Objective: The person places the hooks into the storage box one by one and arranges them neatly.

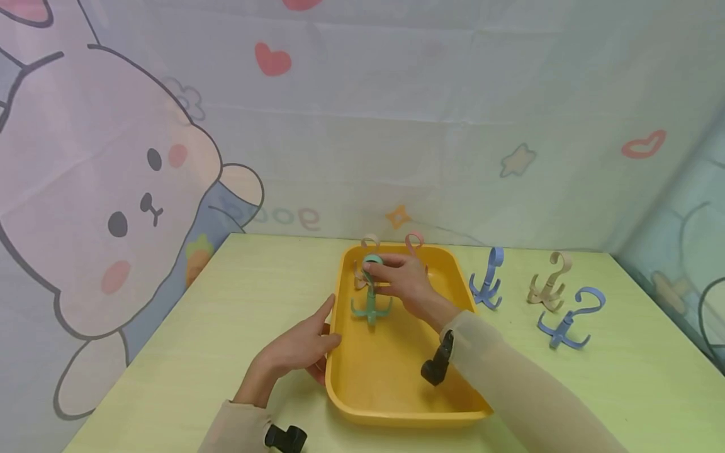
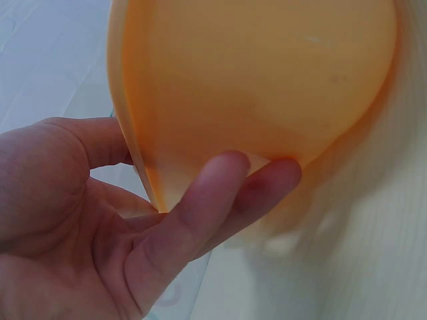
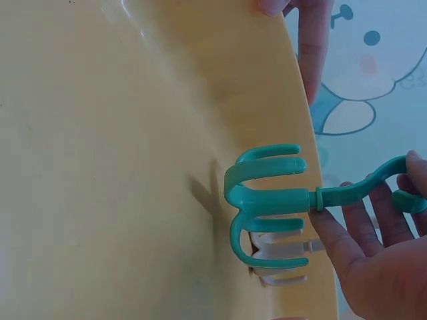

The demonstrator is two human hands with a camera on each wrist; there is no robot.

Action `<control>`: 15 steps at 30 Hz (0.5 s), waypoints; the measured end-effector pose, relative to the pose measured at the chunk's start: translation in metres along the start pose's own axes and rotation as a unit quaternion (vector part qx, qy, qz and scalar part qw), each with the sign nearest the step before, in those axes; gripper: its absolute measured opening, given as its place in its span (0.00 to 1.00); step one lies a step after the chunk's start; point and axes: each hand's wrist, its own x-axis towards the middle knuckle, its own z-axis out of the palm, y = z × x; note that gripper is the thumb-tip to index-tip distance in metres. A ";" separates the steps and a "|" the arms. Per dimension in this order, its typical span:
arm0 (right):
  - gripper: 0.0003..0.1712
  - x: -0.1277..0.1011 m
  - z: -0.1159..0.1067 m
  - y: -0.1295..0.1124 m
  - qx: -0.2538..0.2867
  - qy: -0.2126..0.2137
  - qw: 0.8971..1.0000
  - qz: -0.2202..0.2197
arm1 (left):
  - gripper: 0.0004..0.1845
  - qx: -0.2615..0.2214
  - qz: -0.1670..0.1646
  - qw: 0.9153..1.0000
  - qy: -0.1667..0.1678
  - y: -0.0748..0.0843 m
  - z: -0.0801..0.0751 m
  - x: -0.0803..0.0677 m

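Note:
A green four-prong swivel hook (image 1: 370,308) is held by its curved top in my right hand (image 1: 404,280), over the far left part of a yellow tray (image 1: 391,415). In the right wrist view, that hook's prongs (image 3: 267,200) point toward the tray floor's side of the picture. A beige hook (image 1: 360,277) and a pink hook (image 1: 415,239) stand in the tray's far end, partly hidden behind my right hand. My left hand (image 1: 300,346) holds the tray's left side, its thumb at the rim and other fingers along the outer wall.
Right of the tray, on the pale green table (image 1: 255,270), stand a blue hook (image 1: 488,283), a beige hook (image 1: 548,289) and a second blue hook (image 1: 563,327). A printed cloth (image 1: 396,126) hangs behind the table's far edge.

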 end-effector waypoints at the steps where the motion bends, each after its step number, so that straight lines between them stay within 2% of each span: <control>1: 0.18 0.001 0.001 0.000 0.002 -0.001 1.000 0.000 | 0.48 0.002 0.000 1.000 0.001 0.000 0.000 0.000; 6: 0.19 0.005 0.006 0.003 0.000 -0.009 1.000 -0.003 | 0.48 0.002 0.001 1.000 0.001 0.000 0.000 -0.001; 15: 0.17 0.009 0.014 0.005 0.003 0.009 1.000 0.007 | 0.48 0.001 0.003 1.000 -0.002 -0.001 -0.001 0.000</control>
